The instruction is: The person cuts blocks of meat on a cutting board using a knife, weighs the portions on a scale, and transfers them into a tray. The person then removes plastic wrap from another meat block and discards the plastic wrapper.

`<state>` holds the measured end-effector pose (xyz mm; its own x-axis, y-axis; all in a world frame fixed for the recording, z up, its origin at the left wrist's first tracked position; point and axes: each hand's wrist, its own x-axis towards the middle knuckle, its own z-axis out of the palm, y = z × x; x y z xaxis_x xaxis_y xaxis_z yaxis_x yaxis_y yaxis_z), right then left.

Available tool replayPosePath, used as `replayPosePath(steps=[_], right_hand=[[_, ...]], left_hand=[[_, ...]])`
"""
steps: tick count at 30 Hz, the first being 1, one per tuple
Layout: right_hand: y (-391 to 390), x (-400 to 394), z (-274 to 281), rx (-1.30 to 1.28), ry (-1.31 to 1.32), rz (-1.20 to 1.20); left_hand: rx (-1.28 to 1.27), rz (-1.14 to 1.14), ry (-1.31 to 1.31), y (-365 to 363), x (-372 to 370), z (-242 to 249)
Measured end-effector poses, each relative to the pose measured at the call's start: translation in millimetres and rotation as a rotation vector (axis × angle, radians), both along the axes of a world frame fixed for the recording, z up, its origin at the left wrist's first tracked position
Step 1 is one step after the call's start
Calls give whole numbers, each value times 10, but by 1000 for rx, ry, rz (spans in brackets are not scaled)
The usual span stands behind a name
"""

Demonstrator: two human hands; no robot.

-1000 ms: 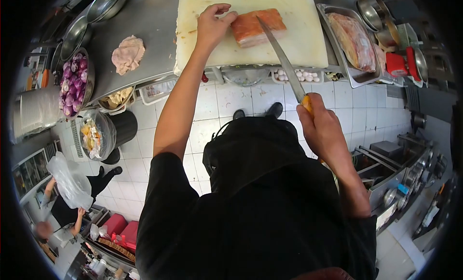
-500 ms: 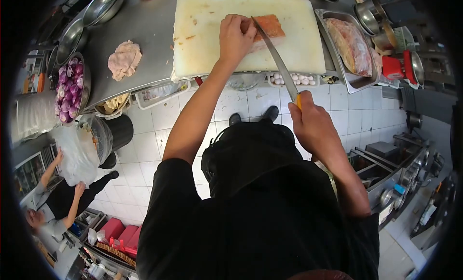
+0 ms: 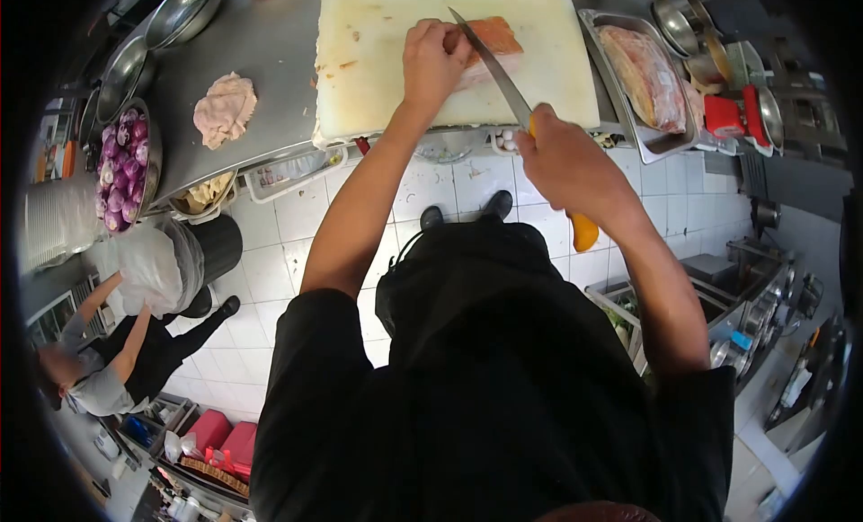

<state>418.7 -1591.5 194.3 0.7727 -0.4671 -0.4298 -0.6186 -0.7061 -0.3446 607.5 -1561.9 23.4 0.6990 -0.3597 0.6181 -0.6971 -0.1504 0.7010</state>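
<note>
We see a grey steel surface [image 3: 270, 64] bearing a white plastic cutting board [image 3: 378, 64], a pale crumpled lump [image 3: 225, 109], a metal bowl of purple onions [image 3: 126, 163] and a rectangular steel tray [image 3: 670, 145].

Matt white plastic cutting board [image 3: 378, 64] on brushed steel counter [image 3: 270, 64], glossy knife blade [image 3: 490, 64]

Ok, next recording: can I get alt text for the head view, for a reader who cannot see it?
Seen from above, a person's left hand presses a salmon fillet onto a white cutting board while the right hand draws a long knife across it. A metal tray of fish sits to the right.
</note>
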Motion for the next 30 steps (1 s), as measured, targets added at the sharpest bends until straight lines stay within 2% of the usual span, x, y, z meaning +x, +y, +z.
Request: replayPosePath(steps=[3, 4, 7, 14, 16, 20, 22, 30], right_hand=[[30, -16, 111, 114, 9, -76], [-7, -114, 32, 36, -6, -51], [12, -247, 87, 14, 33, -46], [-144, 303, -311, 105, -73, -65], [-192, 288, -378, 60, -87, 14], [4, -49, -44, 107, -8, -75], [22, -203, -82, -19, -8, -11], [-152, 164, -219, 118, -11, -48]], left_hand=[[30, 3, 45, -12, 3, 36], [38, -4, 67, -16, -8, 37], [31, 6, 2, -18, -16, 14], [49, -19, 2, 2, 27, 13], [61, -15, 62, -13, 20, -8], [94, -2, 73, 8, -2, 14], [64, -16, 23, -5, 2, -14], [70, -21, 52, 9, -8, 51]])
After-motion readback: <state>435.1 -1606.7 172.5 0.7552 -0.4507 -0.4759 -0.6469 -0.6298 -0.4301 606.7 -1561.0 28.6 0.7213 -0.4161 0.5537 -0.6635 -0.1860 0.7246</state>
